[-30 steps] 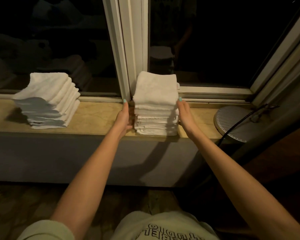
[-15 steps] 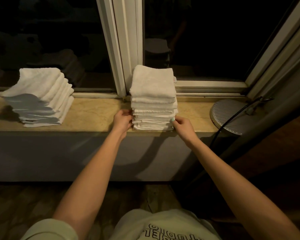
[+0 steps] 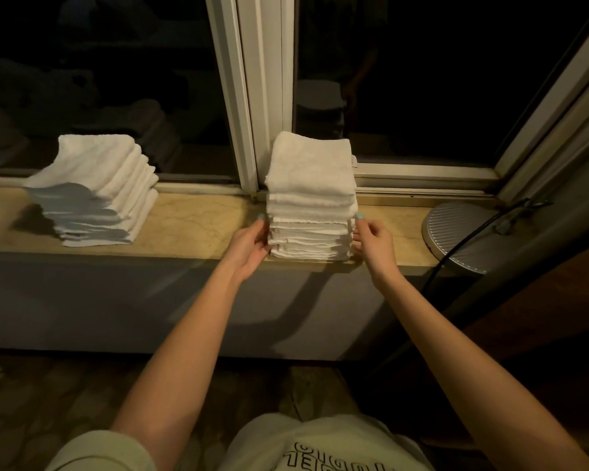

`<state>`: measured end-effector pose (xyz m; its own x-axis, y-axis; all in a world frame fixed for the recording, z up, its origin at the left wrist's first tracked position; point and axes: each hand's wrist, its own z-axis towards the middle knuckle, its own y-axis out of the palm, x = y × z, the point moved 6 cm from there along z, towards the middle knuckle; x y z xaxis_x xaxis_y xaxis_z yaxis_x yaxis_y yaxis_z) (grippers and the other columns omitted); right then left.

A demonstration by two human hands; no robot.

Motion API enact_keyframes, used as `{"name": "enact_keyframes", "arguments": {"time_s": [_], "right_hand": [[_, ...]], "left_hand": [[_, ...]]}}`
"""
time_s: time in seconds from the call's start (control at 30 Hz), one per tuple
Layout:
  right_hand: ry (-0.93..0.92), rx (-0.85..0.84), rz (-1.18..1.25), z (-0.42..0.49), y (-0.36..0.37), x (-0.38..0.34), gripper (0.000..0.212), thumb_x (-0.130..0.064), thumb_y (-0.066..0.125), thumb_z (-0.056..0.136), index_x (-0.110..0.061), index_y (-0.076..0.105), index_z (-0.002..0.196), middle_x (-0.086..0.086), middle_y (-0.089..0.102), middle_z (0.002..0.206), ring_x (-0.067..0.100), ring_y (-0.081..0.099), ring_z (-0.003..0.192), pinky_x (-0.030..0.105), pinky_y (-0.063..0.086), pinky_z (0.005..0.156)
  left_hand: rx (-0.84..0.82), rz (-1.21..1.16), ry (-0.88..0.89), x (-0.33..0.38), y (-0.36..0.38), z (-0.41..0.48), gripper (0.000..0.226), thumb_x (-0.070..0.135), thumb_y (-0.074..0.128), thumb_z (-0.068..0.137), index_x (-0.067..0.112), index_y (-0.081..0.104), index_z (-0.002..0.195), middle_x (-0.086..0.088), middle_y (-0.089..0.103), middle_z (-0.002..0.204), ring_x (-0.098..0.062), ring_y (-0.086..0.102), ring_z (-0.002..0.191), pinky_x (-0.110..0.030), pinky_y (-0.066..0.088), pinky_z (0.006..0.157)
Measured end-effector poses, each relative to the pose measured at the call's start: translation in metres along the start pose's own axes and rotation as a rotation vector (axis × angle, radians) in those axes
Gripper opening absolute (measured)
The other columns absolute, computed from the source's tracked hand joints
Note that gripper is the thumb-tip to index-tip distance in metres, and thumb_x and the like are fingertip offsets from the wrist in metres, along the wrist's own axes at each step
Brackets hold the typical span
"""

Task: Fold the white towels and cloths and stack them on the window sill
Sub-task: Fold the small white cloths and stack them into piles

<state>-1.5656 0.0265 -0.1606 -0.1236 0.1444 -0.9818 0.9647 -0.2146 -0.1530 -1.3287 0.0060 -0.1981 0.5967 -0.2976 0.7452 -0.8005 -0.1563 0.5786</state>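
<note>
Contact has moved up from the foot of the towel stack [image 3: 312, 198] to its middle, so I judge only squaring remains; it stands on the marble window sill [image 3: 191, 226] against the window frame [image 3: 245, 96]. My left grip [image 3: 250, 241] and right grip [image 3: 371, 237] press its sides, almost open, holding nothing. Thick fluffy terry towels [image 3: 310, 164] lie above thinner flat cloths [image 3: 308, 239].

Left hand [image 3: 249, 244], right hand [image 3: 374, 244] slid down (beside stack [image 3: 310, 198]).

The only writing is on the person's pale shirt [image 3: 323, 443], at the very bottom. The black outline letters [image 3: 337, 458] are upside down and cut off, so I can't read a word. A tiny tag [image 3: 354, 161] on the top towel [image 3: 310, 164] is too small to read.
</note>
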Motion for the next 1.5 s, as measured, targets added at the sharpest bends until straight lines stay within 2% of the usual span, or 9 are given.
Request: {"name": "enact_keyframes", "arguments": {"time_s": [0.17,0.43,0.7,0.83,0.9,1.0,1.13,1.37,1.5], "right_hand": [[0.007,-0.056,-0.077,0.003,0.003,-0.002,0.041,-0.039,0.057,0.093,-0.008,0.058,0.12,0.004,0.064,0.109,0.018,0.062,0.099,0.034,0.054,0.087],[0.031,-0.053,-0.051,0.007,0.006,-0.003,0.028,-0.026,0.061,0.093,-0.005,0.061,0.112,0.007,0.065,0.104,0.021,0.063,0.098,0.027,0.055,0.078],[-0.027,0.005,-0.152,0.008,0.01,-0.009,0.015,-0.021,0.061,0.091,-0.006,0.065,0.093,0.008,0.066,0.09,0.023,0.061,0.086,0.037,0.052,0.077],[0.035,-0.005,-0.097,0.01,0.007,-0.004,0.019,-0.023,0.052,0.097,-0.009,0.056,0.108,0.012,0.062,0.109,0.024,0.061,0.096,0.04,0.053,0.085],[0.113,-0.029,0.033,0.011,0.007,-0.004,0.038,-0.036,0.039,0.102,-0.009,0.047,0.127,0.013,0.056,0.125,0.026,0.059,0.109,0.041,0.051,0.092],[0.129,-0.151,0.084,0.013,0.013,-0.015,0.062,-0.059,0.028,0.097,-0.015,0.04,0.139,0.01,0.052,0.135,0.029,0.055,0.118,0.041,0.049,0.095],[0.137,-0.241,0.037,0.018,0.017,-0.02,0.07,-0.065,0.044,0.089,-0.021,0.036,0.143,0.006,0.041,0.145,0.029,0.047,0.126,0.043,0.045,0.1],[0.148,-0.147,0.137,0.026,0.012,-0.015,0.055,-0.041,0.058,0.091,-0.015,0.04,0.136,0.009,0.046,0.134,0.028,0.05,0.119,0.046,0.048,0.097],[0.135,-0.098,0.096,0.026,0.005,-0.006,0.055,-0.043,0.059,0.091,-0.015,0.042,0.135,0.007,0.049,0.132,0.025,0.053,0.115,0.043,0.052,0.093]], "left_hand": [[-0.083,0.018,-0.009,-0.002,0.003,0.001,0.02,0.004,0.053,0.094,-0.007,0.059,0.11,-0.013,0.072,0.096,-0.019,0.068,0.092,-0.026,0.056,0.08],[-0.039,0.006,0.018,-0.002,0.013,0.006,0.02,-0.001,0.052,0.093,-0.01,0.058,0.11,-0.017,0.068,0.098,-0.022,0.066,0.09,-0.028,0.057,0.077],[-0.019,0.051,0.061,0.003,0.016,0.002,0.015,0.007,0.051,0.097,0.0,0.063,0.098,-0.011,0.072,0.09,-0.021,0.067,0.09,-0.031,0.058,0.076],[-0.017,0.144,0.003,0.014,0.007,-0.001,0.038,0.044,0.038,0.101,0.014,0.056,0.117,-0.008,0.066,0.109,-0.024,0.063,0.105,-0.036,0.055,0.082],[-0.056,0.203,0.005,0.022,0.012,-0.002,0.051,0.061,0.031,0.096,0.024,0.05,0.127,-0.003,0.063,0.114,-0.022,0.06,0.11,-0.037,0.053,0.086],[-0.111,0.367,0.052,0.029,0.027,0.0,0.048,0.052,0.039,0.098,0.021,0.05,0.132,-0.004,0.064,0.121,-0.017,0.063,0.108,-0.033,0.056,0.081],[-0.105,0.385,0.083,0.031,0.039,0.005,0.048,0.037,0.056,0.095,0.013,0.049,0.136,-0.007,0.065,0.124,-0.019,0.065,0.109,-0.036,0.056,0.088],[-0.046,0.354,0.164,0.027,0.041,0.002,0.04,0.021,0.054,0.096,0.01,0.046,0.133,-0.011,0.066,0.116,-0.019,0.066,0.101,-0.034,0.054,0.089],[-0.089,0.406,0.134,0.026,0.046,0.004,0.044,0.025,0.058,0.095,0.01,0.046,0.135,-0.01,0.065,0.12,-0.022,0.064,0.109,-0.035,0.052,0.093]]}}
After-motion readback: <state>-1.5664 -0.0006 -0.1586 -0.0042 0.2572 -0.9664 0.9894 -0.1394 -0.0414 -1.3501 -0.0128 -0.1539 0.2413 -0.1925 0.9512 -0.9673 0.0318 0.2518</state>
